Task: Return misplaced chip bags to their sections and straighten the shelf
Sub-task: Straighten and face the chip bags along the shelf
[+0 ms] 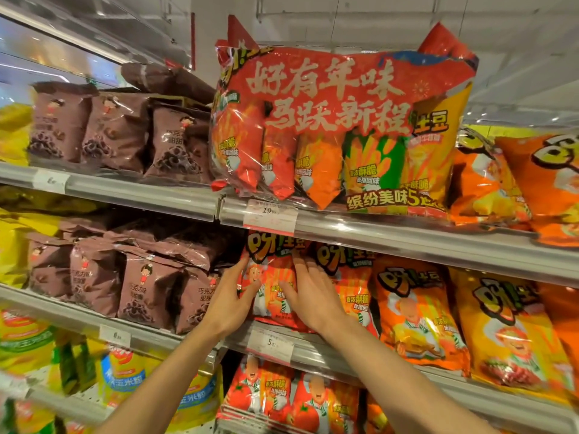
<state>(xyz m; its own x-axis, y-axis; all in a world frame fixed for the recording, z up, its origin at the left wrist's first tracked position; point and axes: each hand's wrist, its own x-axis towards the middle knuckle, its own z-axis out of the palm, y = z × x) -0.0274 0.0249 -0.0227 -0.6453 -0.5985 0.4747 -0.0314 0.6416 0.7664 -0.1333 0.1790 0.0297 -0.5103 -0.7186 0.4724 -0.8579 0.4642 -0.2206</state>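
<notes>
Your two hands are on one red bag (269,286). It stands at the left end of the middle shelf (407,364), just above a white price tag (271,344).

Your left hand (233,296) is on the bag's left edge. Its fingers are spread and bent a little around that edge. Your right hand (310,292) lies flat on the front of the bag, with the fingers straight and close together. It presses the bag and does not pinch it.

Just to the right of the red bag stands another red bag, and then orange bags (416,311) in a row on the same shelf. To the left, brown bags (147,286) fill the next section. Some of them lean and lie on top of each other.

On the shelf above sits a big red pack (341,120) with small bags inside it. It stands upright over a tag (271,214) that says 19. More brown bags are to its left, and more orange bags to its right.

Below your arms are tomato bags (291,399). Yellow bags (22,349) are far to the left, but they look blurry.
</notes>
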